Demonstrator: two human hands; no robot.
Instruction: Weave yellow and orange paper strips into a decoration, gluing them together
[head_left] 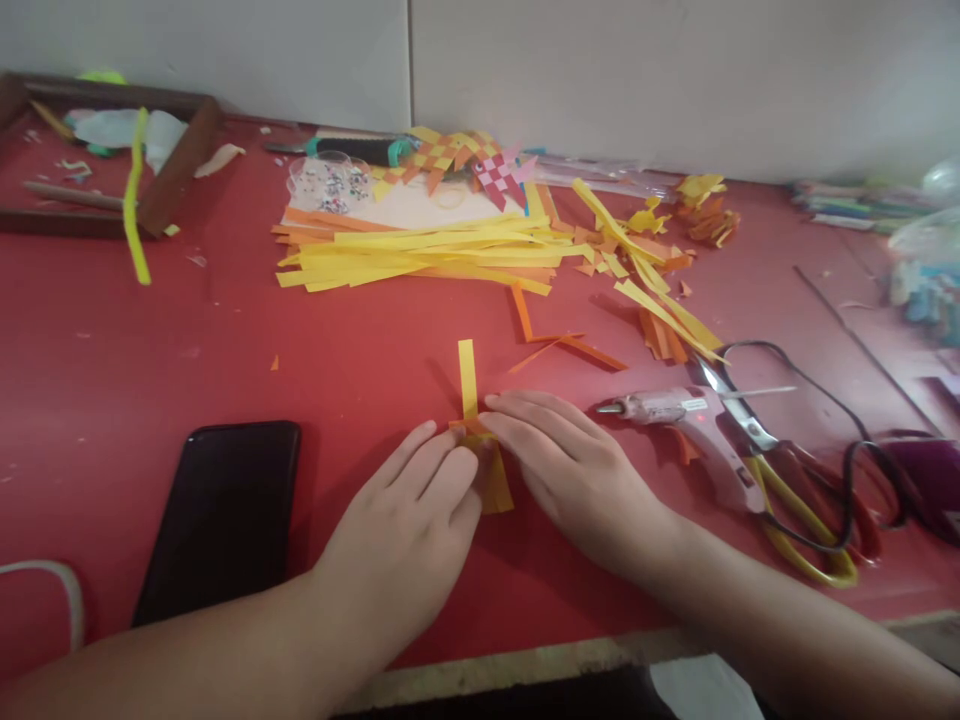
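Close to the table's front edge, my left hand (420, 510) and my right hand (581, 470) meet over a small piece of interlaced paper strips (468, 380). One yellow strip stands out from it toward the wall, and wider yellow ends point toward me. An orange strip crosses it between my fingertips. The fingers of my left hand are bent and closed on the left side of the paper. My right hand's fingers lie together and pinch the right side; its thumb is hidden. Part of the piece is covered by my hands.
A black phone (225, 510) lies left, a pink glue gun (701, 415) and scissors (795, 520) with a black cord right. Behind are yellow paper strips (420, 250), folded orange strips (562, 342), woven paper fish (499, 180) and a wooden tray (184, 160).
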